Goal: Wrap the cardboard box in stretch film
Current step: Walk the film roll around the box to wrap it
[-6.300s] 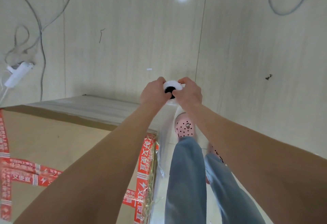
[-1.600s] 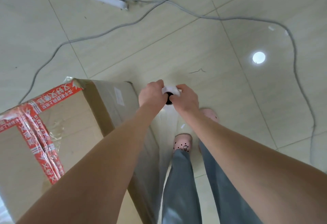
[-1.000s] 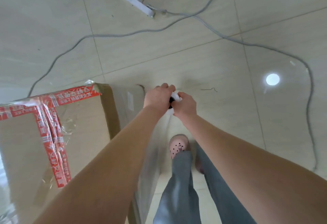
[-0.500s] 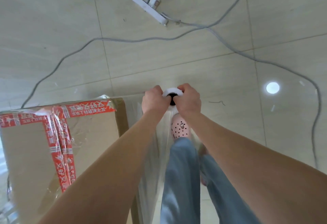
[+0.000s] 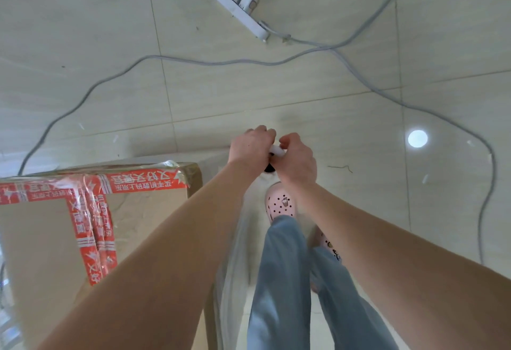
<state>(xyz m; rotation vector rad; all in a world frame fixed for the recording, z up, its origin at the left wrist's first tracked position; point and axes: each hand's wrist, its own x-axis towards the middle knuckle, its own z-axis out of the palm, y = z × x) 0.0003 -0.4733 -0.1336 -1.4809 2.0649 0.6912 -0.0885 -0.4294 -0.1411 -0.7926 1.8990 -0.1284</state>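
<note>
A roll of stretch film (image 5: 277, 152) is gripped from both sides above a tiled floor (image 5: 359, 45), as seen by a head-worn camera looking steeply down. The left hand (image 5: 250, 146) is curled round the roll's left side and the right hand (image 5: 297, 159) round its right. The fingers are bent over the top, so only a sliver of the white core end and a dark patch of its hollow are left showing between them. Both bare forearms are stretched forward. From under the hands a sheet of clear film (image 5: 235, 253) is drawn down and back along the right-hand side of the cardboard box (image 5: 41, 239). The box stands on the floor at the lower left of the view, partly hidden by the left forearm. Its top is crossed by red printed tape (image 5: 143, 182) along the far edge and down the middle, and wrinkled film is seen over that tape and at the far right corner. Blue jeans (image 5: 279, 280) and a pink perforated clog (image 5: 280, 206) are seen directly below the hands, just right of the film sheet. Farther off, a white power strip (image 5: 239, 16) lies on the tiles, a grey cable (image 5: 193, 60) is looped across the floor, and a round bright reflection (image 5: 417, 138) is caught on the tiles at right
</note>
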